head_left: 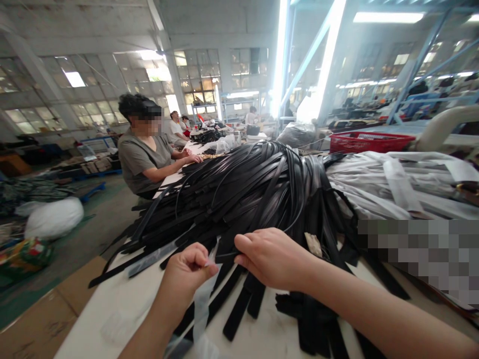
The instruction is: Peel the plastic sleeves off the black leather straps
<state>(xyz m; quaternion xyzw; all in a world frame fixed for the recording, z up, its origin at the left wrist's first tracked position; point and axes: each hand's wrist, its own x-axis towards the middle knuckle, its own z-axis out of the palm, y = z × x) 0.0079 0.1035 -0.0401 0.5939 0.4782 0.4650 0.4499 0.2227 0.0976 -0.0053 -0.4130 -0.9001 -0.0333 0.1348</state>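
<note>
One clear strip (202,305) hangs from the left hand (188,265), its fingers pinched together; the right hand (270,255) nips a dark strap (226,258), probably to steady it, above the desk (258,335), near piled black straps (247,184).

I'm in a factory workshop, a big hall given over to handwork. High walls carry rows of many-paned windows (200,75), and a strip light (389,17) shines overhead among blue steel frames (426,56). My long white worktable (86,339) is piled with black strips (243,184) in bulk, and a co-worker in a grey top (140,159) works along its side, with more people seated farther down. A stuffed white sack (54,218) and a blue pallet (93,191) sit on the floor to my left.
</note>
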